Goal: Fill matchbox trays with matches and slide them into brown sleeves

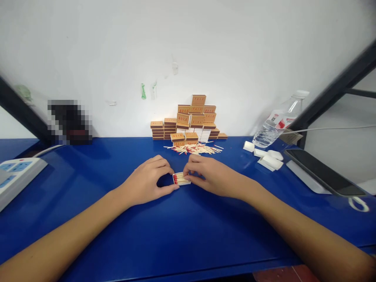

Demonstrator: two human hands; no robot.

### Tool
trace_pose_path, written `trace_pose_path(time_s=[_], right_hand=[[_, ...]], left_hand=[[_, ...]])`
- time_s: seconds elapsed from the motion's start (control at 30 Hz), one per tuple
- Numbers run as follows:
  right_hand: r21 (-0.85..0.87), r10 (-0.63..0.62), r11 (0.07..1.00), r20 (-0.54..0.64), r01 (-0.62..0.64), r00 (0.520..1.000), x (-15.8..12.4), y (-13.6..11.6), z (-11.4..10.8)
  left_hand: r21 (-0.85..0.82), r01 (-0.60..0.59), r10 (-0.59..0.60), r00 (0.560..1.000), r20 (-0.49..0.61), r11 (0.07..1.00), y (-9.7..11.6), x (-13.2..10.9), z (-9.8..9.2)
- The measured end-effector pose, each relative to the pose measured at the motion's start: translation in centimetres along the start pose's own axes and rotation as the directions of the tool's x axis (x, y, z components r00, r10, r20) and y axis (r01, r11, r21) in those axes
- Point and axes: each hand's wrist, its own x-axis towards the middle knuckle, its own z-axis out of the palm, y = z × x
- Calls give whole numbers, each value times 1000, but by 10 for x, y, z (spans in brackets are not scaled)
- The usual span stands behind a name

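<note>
A small white matchbox tray [185,183] lies on the blue table in front of me, filled with red-tipped matches [179,178] lying lengthwise, heads to the left. My left hand [149,178] grips the tray's left end, thumb on the near side and index finger on the far side. My right hand [210,174] is over the right end, its thumb and fingers pinched on the matches there; the fingertips partly hide them. Just beyond both hands lies a loose pile of matches [199,148].
Stacked matchboxes [197,120] stand against the wall. Empty white trays [270,161] lie at the right, by a tilted water bottle [277,121] and a phone [324,172] propped on a white block. A power strip [20,176] sits at the left, a blurred dark object [70,122] behind it.
</note>
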Motion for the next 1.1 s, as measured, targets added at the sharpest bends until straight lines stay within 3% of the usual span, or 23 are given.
trace_pose_path(time_s=[0.07,0.17,0.27,0.33,0.5,0.77,1.1], right_hand=[[-23,20,999,-83,-22,996,0,8,-7],[-172,162,965,-205,-198,965,-2,30,-19],[-275,351,882,-157,-383,923,-5,57,-28],[-261,406,872,-84,-413,910,-7,71,-28],[-176,298,932,-132,-318,946,1,81,-13],[-97,219,963,-264,-252,939,15,85,15],[-103,232,962,-172,-251,957,13,90,11]], left_hand=[[-7,3,-3,1000,-1,1000,1,0,0],[-10,6,-6,1000,3,1000,1,-1,0],[-6,11,-11,1000,6,1000,0,-1,0],[-7,8,-8,1000,4,1000,1,-1,0],[-10,11,-11,1000,-1,1000,1,-1,-1],[-8,0,0,1000,-12,1000,1,0,0],[-20,6,-6,1000,-4,1000,1,0,0]])
